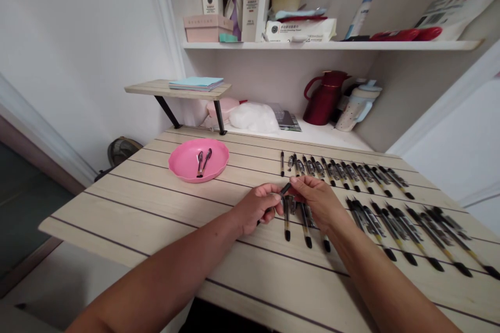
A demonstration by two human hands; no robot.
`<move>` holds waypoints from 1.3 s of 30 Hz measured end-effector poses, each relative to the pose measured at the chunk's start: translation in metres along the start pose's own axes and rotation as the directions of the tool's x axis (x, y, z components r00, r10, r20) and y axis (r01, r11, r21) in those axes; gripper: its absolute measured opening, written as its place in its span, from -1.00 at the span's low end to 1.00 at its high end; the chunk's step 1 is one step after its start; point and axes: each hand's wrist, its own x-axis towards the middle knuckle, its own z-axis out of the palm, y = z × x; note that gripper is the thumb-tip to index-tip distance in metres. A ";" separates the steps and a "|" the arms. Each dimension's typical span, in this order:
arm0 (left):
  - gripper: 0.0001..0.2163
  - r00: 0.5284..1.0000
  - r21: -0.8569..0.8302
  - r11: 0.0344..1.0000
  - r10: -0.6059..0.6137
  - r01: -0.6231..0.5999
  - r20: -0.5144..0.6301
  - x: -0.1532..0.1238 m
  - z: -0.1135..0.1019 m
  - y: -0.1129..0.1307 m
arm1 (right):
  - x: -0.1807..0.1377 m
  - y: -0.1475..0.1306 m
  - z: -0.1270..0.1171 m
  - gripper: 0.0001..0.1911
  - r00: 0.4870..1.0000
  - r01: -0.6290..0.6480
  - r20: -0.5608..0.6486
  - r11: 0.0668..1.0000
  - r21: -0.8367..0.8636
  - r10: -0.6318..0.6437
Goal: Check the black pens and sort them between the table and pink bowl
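Dark lines striped the pale worktop (pixel 136 208), where rows of pen parts (pixel 362 177) spread across the frame's right. Mid-frame, the left hand (pixel 260 208) held a dark pen (pixel 286 188) in pinched fingers; the right hand's (pixel 314 197) fingers gripped its upper end. Two small pens (pixel 200 163) lay in a pink dish (pixel 179 164), left of centre.

White wall (pixel 78 36) at the left as I look | pale floor (pixel 50 276) down below it | dark-striped, wood-look worktop (pixel 136 229) | small riser (pixel 145 87) on black legs (pixel 219 116) at its far left | crowded white shelf (pixel 336 46) above | light soft, dim
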 end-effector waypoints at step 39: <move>-0.88 0.886 0.325 0.944 0.103 0.056 -0.453 0.004 0.002 -0.002 | -0.002 0.000 -0.007 -0.73 0.996 0.061 0.071 0.978 -0.201 -0.047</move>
